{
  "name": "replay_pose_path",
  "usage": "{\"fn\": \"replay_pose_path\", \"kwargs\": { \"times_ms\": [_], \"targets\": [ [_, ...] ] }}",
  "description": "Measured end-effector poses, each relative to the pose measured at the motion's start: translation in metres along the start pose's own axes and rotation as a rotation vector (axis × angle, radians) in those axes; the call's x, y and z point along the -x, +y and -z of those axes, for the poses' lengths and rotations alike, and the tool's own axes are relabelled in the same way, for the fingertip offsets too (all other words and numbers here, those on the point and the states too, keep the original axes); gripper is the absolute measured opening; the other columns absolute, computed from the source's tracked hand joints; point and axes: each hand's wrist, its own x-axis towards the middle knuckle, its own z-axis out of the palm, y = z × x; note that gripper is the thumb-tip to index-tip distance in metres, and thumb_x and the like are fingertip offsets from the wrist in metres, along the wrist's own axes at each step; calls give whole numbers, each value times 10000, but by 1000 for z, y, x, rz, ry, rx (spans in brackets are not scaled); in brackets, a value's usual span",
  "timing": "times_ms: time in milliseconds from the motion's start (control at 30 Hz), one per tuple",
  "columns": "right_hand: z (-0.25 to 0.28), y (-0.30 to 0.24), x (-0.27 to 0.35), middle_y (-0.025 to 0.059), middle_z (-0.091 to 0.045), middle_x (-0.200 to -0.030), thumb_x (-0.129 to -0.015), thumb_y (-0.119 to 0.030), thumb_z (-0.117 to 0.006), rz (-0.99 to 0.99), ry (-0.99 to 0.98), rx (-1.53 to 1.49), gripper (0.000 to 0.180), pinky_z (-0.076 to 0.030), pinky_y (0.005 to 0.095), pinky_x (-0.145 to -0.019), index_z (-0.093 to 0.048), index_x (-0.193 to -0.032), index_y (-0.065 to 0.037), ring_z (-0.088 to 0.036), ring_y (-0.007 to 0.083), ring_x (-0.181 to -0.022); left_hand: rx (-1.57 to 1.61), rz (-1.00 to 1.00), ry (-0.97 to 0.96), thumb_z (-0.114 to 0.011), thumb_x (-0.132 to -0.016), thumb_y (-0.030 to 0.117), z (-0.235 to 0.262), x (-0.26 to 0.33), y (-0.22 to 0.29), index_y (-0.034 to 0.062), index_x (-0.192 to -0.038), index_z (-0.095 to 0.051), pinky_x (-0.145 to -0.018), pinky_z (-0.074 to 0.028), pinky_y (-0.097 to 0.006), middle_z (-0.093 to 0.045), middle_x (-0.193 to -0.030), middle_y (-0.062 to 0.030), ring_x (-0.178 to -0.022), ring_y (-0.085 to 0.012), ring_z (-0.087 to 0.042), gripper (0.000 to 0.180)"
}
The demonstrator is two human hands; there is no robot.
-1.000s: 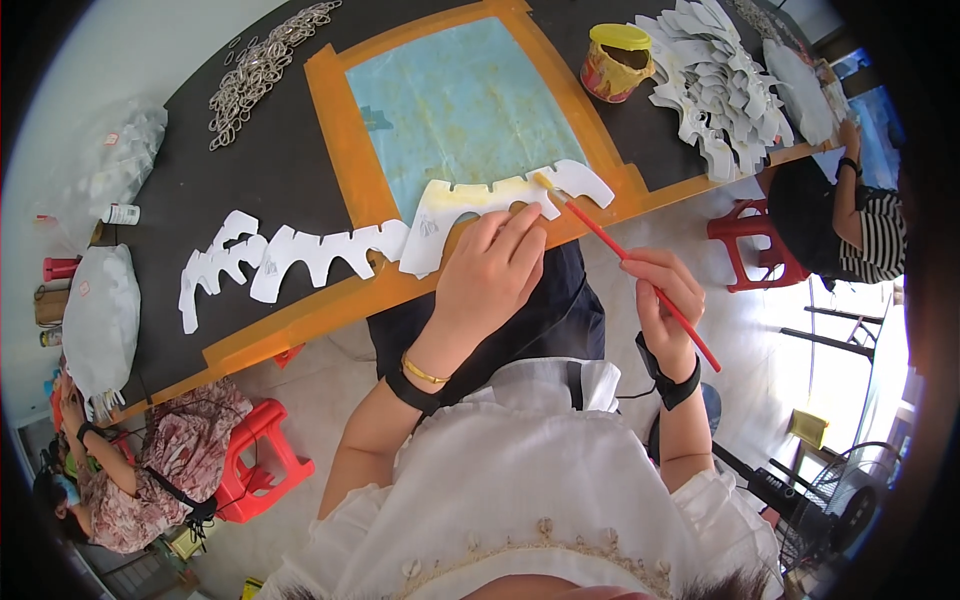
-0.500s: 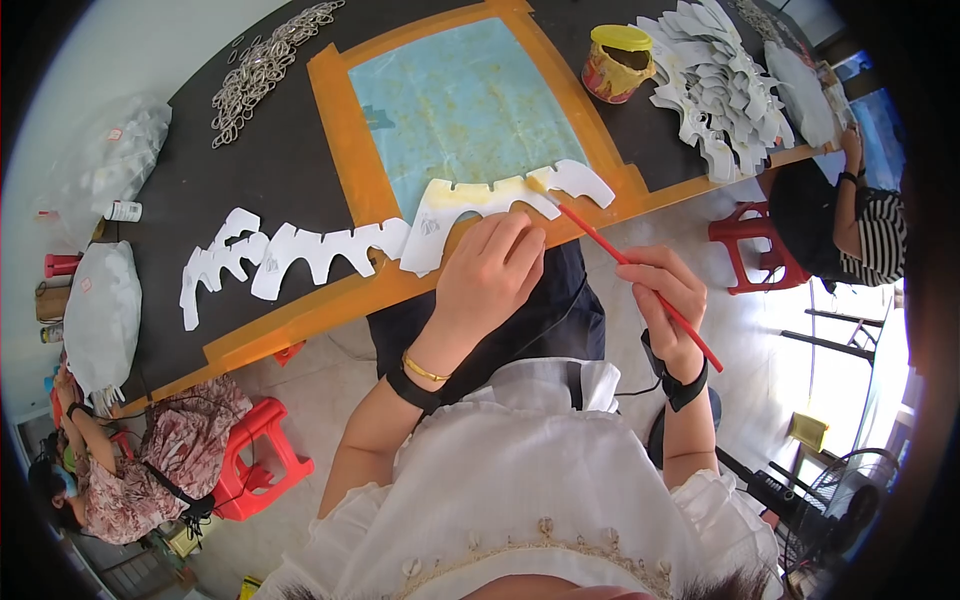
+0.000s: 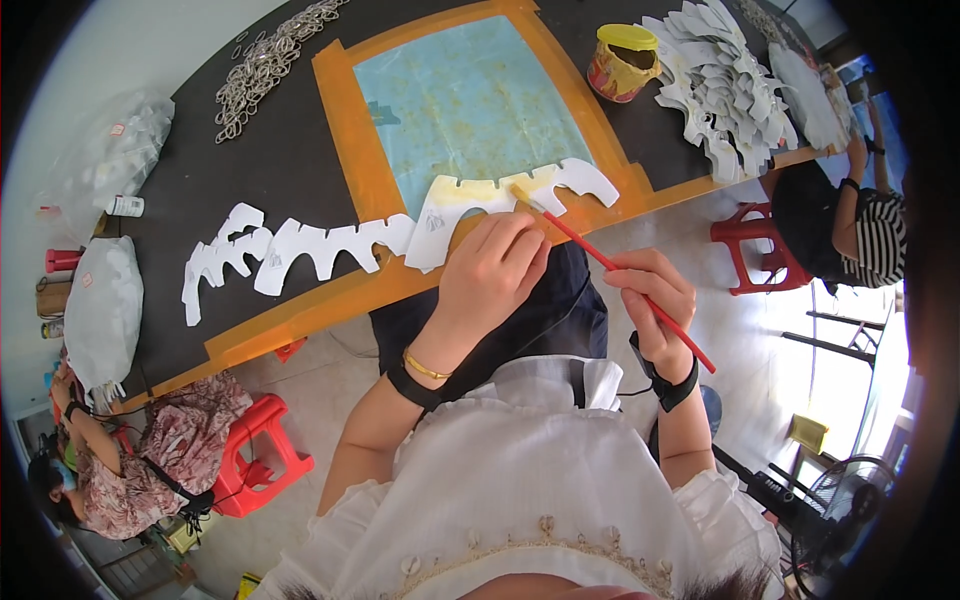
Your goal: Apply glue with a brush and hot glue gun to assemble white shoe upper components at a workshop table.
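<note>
My right hand (image 3: 655,305) is closed around a slim red-handled brush (image 3: 582,242), held aslant. Its bristles rest on a white notched cut-out piece (image 3: 450,212) with curved lobes, which lies across the near edge of the blue sheet. A yellowish wet-looking coat covers the piece's upper strip. My left hand (image 3: 492,268) is closed at the piece's lower edge, fingers bent and tips partly hidden. Left of it, similar white pieces (image 3: 318,245) lie overlapping in a row along the table edge.
Orange tape (image 3: 345,130) frames the blue sheet (image 3: 470,95). A yellow-rimmed pot (image 3: 622,65) stands beyond it, beside a heap of white pieces (image 3: 715,85). Metal rings (image 3: 270,65) lie at far left. White bags (image 3: 103,315) rest on the left. People sit at both sides near red stools (image 3: 262,455).
The brush tip has moved left along the upper strip of the white piece, and my right hand has shifted slightly left with it. My left hand stays at the lower edge.
</note>
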Motion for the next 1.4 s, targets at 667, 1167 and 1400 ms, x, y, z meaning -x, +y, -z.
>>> {"fn": "replay_pose_path", "kwargs": {
  "times_ms": [667, 1167, 1400],
  "targets": [
    [-4, -1, 0, 180, -650, -940, -767, 56, -558, 38, 48, 101, 162, -503, 331, -684, -667, -883, 27, -633, 301, -788, -53, 44, -96, -679, -756, 15, 0, -7, 6, 50, -1072, -642, -719, -503, -335, -586, -972, -65, -830, -248, -572, 320],
    [14, 7, 10, 174, -642, -944, -741, 74, -547, -39, 180, 176, 188, -491, 324, -664, -666, -880, 28, -617, 289, -781, -33, 47, -149, -657, -778, 34, 1, -7, 6, 50, -1119, -632, -753, -498, -352, -561, -1008, -72, -881, -259, -563, 341],
    [5, 3, 8, 170, -661, -930, -775, 79, -532, -67, 140, 139, 197, -499, 305, -692, -668, -908, 26, -645, 276, -782, -40, 55, -151, -656, -780, 33, 2, -7, 6, 51, -1116, -628, -751, -498, -353, -558, -1008, -71, -885, -258, -563, 337]
  ]
}}
